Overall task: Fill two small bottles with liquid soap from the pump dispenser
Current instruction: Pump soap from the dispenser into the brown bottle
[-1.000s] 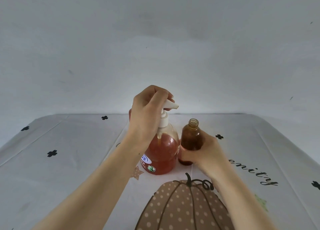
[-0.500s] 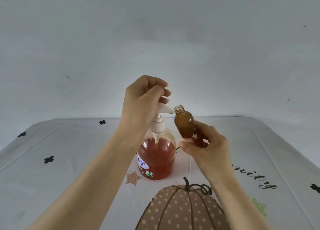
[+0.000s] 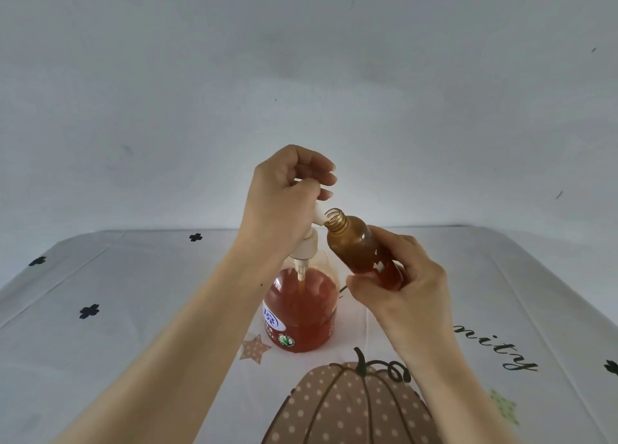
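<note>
Looking through the head camera, the only view I had, I saw the left hand [image 3: 284, 202] curled over the top of the pump dispenser [image 3: 301, 309], fingers bent round the white head and gripping it from above. I judged that the grip was meant to press the plunger down while steadying the dispenser. It stood upright on the tablecloth [image 3: 133, 309], just behind a printed pumpkin [image 3: 347, 407].

The right hand [image 3: 408, 286] held a small bottle [image 3: 357, 246] by its lower half, thumb in front and fingers wrapped behind. The bottle was lifted clear of the table and tilted, so that its open threaded neck leaned left and met the tip of the spout [image 3: 319, 216]. I took the tilt as the way to bring that narrow mouth under the spout, so soap would drop inside rather than run down the outside. The amber tint kept me from telling how full the bottle was. No second small bottle was in view.

For writing, the dispenser carried a blue-and-white oval label [image 3: 271, 320] and a round green mark [image 3: 287, 340] beneath it, both too small for me to read. On the cloth to the right I could read black script letters [image 3: 495, 346], "nity", with the start of the word hidden behind the right arm.
</note>
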`<state>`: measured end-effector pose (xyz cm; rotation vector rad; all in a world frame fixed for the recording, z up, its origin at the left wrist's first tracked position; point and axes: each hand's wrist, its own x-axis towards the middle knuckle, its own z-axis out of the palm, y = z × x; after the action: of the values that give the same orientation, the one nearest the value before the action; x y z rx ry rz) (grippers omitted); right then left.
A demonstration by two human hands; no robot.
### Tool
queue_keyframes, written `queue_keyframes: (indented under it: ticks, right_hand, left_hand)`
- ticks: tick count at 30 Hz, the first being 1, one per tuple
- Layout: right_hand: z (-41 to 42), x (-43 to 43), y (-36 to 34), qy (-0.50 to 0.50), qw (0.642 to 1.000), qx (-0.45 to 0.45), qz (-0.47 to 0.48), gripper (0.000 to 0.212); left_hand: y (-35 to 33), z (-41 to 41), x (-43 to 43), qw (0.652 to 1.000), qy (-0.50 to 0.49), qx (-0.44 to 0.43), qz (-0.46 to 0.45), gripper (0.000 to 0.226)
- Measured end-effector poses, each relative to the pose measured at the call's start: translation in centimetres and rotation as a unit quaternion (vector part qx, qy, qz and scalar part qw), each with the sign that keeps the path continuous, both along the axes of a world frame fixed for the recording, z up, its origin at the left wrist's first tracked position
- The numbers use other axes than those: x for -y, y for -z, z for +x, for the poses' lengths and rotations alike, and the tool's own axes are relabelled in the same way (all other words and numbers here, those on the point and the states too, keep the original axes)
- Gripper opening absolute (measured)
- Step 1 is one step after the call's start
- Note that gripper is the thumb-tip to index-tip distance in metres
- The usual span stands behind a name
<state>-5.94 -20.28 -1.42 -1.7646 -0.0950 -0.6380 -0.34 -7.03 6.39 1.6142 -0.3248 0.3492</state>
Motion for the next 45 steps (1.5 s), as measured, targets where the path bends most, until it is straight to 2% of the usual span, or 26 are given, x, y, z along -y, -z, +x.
queue_keyframes:
  ticks: [4,6,12,14,17,20,24,27,29,31,38,45]
  right_hand:
    - [0.0,0.0,0.1,-0.01,1.0,-0.001,0.0,0.058]
    - [0.0,0.1,0.2,-0.009,1.0,-0.005,0.013,0.051]
    - [0.2,0.1,0.2,-0.002,1.0,-0.007,0.028,0.049]
    - [0.2,0.1,0.2,0.005,1.0,-0.007,0.028,0.051]
    - [0.1,0.2,0.0,0.018,0.999,-0.014,0.027,0.059]
    - [0.1,0.1,0.0,0.025,0.999,-0.008,0.025,0.062]
    - [0.1,-0.1,0.2,0.035,0.999,0.008,0.008,0.064]
    - [0.1,-0.3,0.2,0.042,0.999,0.021,-0.008,0.066]
    - [0.0,-0.3,0.2,0.044,0.999,0.027,-0.013,0.067]
    - [0.0,-0.4,0.3,0.044,0.999,0.027,-0.01,0.068]
    - [0.0,-0.3,0.2,0.04,0.999,0.022,0.004,0.062]
    - [-0.2,-0.5,0.2,0.044,0.999,0.024,0.006,0.055]
  left_hand:
    - [-0.7,0.0,-0.8,0.998,0.062,-0.021,-0.003,0.025]
    - [-1.2,0.0,-1.8,0.995,0.087,-0.019,0.035,0.018]
    - [-0.8,0.0,-2.1,0.987,0.054,0.025,0.151,0.017]
    - [-0.7,-0.1,-1.6,0.985,0.048,0.018,0.166,0.017]
    - [-0.4,0.1,-0.9,0.986,-0.027,0.011,0.164,0.017]
    - [-0.5,-0.1,-0.2,0.968,-0.101,0.017,0.23,0.018]
    - [-0.7,-0.2,0.1,0.952,-0.098,-0.002,0.291,0.02]
    - [-0.8,-0.1,-0.3,0.965,-0.083,-0.013,0.25,0.019]
    - [-1.3,0.0,-0.7,0.987,-0.036,-0.053,0.147,0.021]
    - [-1.6,0.2,-0.9,0.993,-0.007,-0.096,0.07,0.024]
    - [-0.8,0.5,0.0,0.99,0.022,-0.061,0.124,0.046]
    - [-0.2,0.9,-0.1,0.988,0.051,-0.078,0.124,0.049]
